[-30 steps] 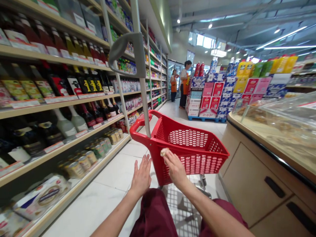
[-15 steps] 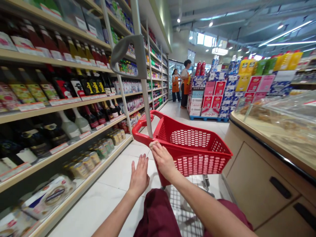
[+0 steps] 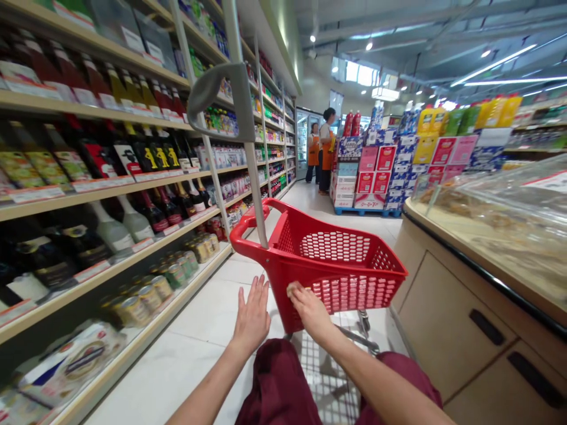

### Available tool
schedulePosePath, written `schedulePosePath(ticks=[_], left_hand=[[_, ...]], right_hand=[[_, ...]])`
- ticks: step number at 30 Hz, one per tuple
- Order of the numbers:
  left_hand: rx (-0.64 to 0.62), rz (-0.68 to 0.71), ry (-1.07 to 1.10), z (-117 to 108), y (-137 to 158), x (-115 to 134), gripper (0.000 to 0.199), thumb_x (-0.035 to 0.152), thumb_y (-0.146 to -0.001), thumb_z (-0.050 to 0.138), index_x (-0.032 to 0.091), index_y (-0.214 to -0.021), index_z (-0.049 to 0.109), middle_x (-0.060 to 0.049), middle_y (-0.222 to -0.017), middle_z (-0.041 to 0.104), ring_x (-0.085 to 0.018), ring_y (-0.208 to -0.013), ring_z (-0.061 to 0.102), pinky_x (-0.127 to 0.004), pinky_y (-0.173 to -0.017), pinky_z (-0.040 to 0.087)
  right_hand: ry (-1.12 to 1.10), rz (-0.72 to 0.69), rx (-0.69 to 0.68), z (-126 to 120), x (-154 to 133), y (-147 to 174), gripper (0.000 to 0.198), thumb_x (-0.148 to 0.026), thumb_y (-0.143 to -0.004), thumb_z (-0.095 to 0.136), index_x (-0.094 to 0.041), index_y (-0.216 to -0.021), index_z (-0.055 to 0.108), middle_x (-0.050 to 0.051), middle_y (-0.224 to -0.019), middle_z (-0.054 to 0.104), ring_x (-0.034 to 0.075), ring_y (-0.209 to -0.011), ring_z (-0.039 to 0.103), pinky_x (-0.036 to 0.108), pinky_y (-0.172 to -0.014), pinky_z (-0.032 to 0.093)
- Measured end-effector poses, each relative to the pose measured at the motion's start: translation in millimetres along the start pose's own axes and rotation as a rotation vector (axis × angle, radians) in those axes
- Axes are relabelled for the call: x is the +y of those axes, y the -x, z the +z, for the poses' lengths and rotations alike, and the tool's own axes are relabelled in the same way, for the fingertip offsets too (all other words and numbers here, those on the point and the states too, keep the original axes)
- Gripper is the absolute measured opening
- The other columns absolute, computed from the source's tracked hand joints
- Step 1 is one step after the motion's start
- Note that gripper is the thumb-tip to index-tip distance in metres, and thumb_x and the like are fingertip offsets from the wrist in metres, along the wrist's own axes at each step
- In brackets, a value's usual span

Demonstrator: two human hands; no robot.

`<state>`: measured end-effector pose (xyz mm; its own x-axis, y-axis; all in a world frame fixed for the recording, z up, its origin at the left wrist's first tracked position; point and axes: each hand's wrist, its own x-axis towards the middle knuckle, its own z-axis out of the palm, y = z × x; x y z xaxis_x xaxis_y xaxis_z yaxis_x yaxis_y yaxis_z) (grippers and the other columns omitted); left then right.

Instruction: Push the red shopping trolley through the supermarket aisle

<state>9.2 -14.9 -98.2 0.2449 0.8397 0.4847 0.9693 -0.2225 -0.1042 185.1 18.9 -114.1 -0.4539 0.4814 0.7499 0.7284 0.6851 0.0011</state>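
A red shopping cart (image 3: 277,274) with a perforated basket stands in front of me, its grey handle (image 3: 243,100) on a metal pole at the left corner. My right hand (image 3: 313,310) presses against the cart's near side panel, below the rim. Under its fingertips a small pale wad (image 3: 291,288) shows, perhaps cloth or sponge; most of it is hidden by the fingers. My left hand (image 3: 251,316) hovers over the floor just left of the cart, fingers stretched out and holding nothing.
Shelves of bottles (image 3: 106,171) and cans line the left side. A wooden counter (image 3: 447,307) with a clear cover runs along the right. Ahead, stacked drink boxes (image 3: 372,171) stand on a blue pallet (image 3: 367,211), beside two people in orange aprons (image 3: 325,150).
My right hand has slid down the cart's side from just under the rim to the middle of the panel, pale wad under the fingers. My left hand has barely moved.
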Motion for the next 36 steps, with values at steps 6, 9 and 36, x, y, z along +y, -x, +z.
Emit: schedulePosePath(ticks=[6, 9, 36], left_hand=[[0.008, 0.071, 0.049, 3.0, -10.8, 25.5, 0.063, 0.014, -0.066, 0.04, 0.008, -0.128, 0.031, -0.011, -0.139, 0.026, -0.023, -0.129, 0.019, -0.051, -0.103, 0.019], [0.011, 0.115, 0.069, 2.4, -18.8, 39.8, 0.063, 0.014, -0.066, 0.041, 0.009, -0.128, 0.032, -0.011, -0.139, 0.027, -0.024, -0.129, 0.02, -0.051, -0.103, 0.019], [-0.043, 0.419, 0.082, 20.4, -53.2, 126.4, 0.064, 0.026, -0.072, 0.04, 0.013, -0.132, 0.023, -0.007, -0.142, 0.02, -0.022, -0.131, 0.011, -0.048, -0.105, 0.011]], right_hand=[[0.051, 0.066, 0.078, -18.9, 30.1, 17.5, 0.043, -0.003, -0.082, 0.031, -0.014, -0.12, 0.049, 0.009, -0.127, 0.046, 0.019, -0.125, 0.03, 0.04, -0.098, 0.034], [0.075, 0.089, 0.046, -21.5, 40.6, 26.6, 0.041, -0.003, -0.081, 0.034, -0.013, -0.116, 0.052, 0.01, -0.122, 0.051, 0.02, -0.123, 0.033, 0.04, -0.096, 0.037], [0.191, 0.265, -0.037, -56.5, 106.8, 113.1, 0.046, 0.0, -0.078, 0.033, -0.017, -0.117, 0.052, 0.008, -0.12, 0.053, 0.018, -0.117, 0.042, 0.038, -0.094, 0.04]])
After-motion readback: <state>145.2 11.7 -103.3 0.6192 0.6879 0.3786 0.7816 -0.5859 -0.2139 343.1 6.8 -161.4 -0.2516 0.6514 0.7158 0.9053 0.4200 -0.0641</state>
